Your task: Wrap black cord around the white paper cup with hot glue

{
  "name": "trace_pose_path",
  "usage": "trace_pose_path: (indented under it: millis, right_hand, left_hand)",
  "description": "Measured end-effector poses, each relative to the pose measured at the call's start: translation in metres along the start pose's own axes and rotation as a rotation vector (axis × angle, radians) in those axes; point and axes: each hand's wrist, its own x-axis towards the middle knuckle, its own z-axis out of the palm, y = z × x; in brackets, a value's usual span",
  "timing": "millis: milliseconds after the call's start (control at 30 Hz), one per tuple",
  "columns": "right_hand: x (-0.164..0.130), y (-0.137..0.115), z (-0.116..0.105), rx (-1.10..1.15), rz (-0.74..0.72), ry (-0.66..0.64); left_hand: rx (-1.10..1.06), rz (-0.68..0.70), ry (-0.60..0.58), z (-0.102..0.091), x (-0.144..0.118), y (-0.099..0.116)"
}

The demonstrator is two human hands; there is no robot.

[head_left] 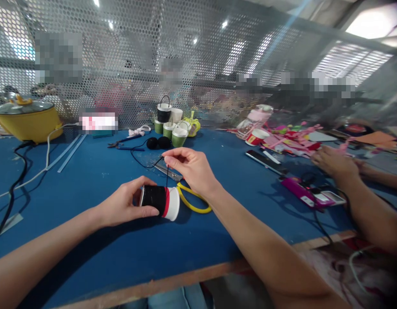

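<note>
Black wrapping (pixel 154 196) covered most of one white cup (pixel 174 204), held sideways over the bench (pixel 188 242) by your left hand (pixel 122 204), fingers curled round it; your right hand (pixel 194 168) pinched one black cord (pixel 167 177) between its fingers; one pair of scissors (pixel 198 210) lay beside, two black balls (pixel 164 142) behind

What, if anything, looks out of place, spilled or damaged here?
Nothing stands out: the black-wrapped white cup is tipped sideways, but the left hand holds it while the right hand pinches thin black cord.
</note>
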Motion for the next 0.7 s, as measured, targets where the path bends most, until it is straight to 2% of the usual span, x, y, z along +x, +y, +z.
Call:
trace_pose_path:
  millis: [133,433,700]
  right_hand:
    - [0.002,0.005,0.0,0.026,0.048,-0.022]
    - [0.003,0.013,0.001,0.094,0.121,-0.102]
    - [0.002,0.01,0.002,0.094,0.199,-0.151]
  left_hand:
    - [0.028,0.064,0.035,0.001,-0.001,0.002]
    - [0.13,0.338,0.148,0.002,-0.001,-0.002]
    - [0.199,0.447,0.173,0.001,-0.001,-0.003]
